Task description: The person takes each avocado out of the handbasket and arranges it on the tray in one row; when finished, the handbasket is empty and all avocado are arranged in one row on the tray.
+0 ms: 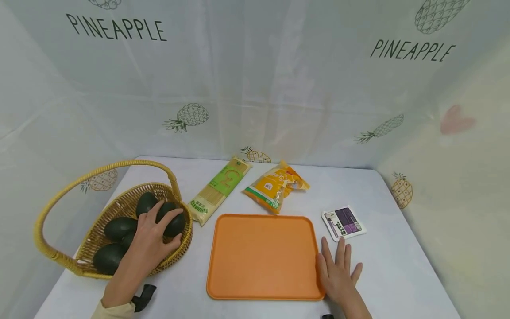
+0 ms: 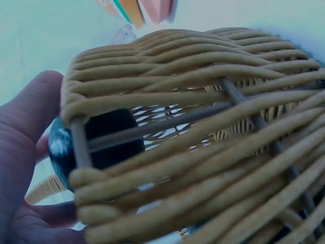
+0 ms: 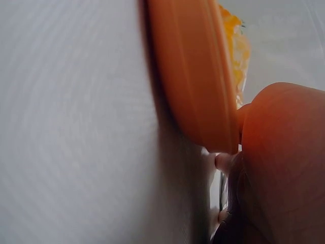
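Observation:
A yellow wicker basket (image 1: pixel 119 195) at the left holds several dark green avocados (image 1: pixel 119 228). My left hand (image 1: pixel 149 239) reaches over its rim, with thumb and fingers bent around an avocado (image 1: pixel 175 225) at the basket's right side. In the left wrist view, the basket's weave hides part of that avocado (image 2: pixel 61 147). An orange rectangular tray (image 1: pixel 264 257) lies flat in the middle. My right hand (image 1: pixel 338 277), fingers spread, rests by the tray's right edge. Seen from the right wrist, the thumb side is close to the tray's rim (image 3: pixel 198 76).
Behind the tray lie a pack of noodles (image 1: pixel 219 190) and an orange-and-yellow plastic bag (image 1: pixel 275 186). A flat white-and-purple packet (image 1: pixel 343 223) lies beyond my right hand. The basket's tall handle (image 1: pixel 107 166) arches over its opening. A pineapple-print curtain (image 1: pixel 255 88) hangs behind the table.

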Tool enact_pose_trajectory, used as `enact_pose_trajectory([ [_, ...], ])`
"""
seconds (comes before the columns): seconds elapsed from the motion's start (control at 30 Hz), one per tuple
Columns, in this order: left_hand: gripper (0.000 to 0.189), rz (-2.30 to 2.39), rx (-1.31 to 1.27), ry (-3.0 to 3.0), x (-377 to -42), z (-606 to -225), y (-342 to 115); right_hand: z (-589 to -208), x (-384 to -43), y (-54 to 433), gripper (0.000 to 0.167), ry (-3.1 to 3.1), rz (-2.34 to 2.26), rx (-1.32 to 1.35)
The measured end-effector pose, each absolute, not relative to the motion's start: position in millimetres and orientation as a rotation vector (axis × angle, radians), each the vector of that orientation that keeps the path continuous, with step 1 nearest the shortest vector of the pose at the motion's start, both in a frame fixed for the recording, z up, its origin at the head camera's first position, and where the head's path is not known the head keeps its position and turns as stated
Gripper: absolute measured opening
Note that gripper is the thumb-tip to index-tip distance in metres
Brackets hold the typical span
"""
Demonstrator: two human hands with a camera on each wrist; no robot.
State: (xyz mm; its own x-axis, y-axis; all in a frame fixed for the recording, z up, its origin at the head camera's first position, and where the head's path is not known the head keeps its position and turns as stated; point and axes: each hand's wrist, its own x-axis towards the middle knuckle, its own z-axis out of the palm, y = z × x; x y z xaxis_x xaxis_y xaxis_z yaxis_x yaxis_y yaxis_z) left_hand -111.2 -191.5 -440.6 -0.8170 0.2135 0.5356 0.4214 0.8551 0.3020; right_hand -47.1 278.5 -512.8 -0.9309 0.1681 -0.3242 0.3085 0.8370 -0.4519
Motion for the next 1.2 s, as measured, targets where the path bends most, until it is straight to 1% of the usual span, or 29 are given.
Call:
enact_pose_trajectory([
  [0.23, 0.066, -0.585, -0.501, -2.522, -110.0, -435.9, -186.9, -511.4, -46.7, 277.1, 0.07, 2.737, -0.729, 0.371],
  [0.47, 0.064, -0.606, -0.687, -2.395, -111.8, -434.9, -179.1, -512.7, -47.7, 276.7, 0.071, 2.728, -0.716, 0.378],
  [0.8, 0.073, -0.602, -0.801, -2.391, -107.1, -432.8, -162.1, -519.3, -44.0, 276.5, 0.072, 2.828, -0.829, 0.362],
  [1.2, 0.07, -0.602, -0.833, -2.493, -100.7, -434.1, -143.8, -514.2, -47.8, 277.7, 0.071, 2.732, -0.722, 0.376],
])
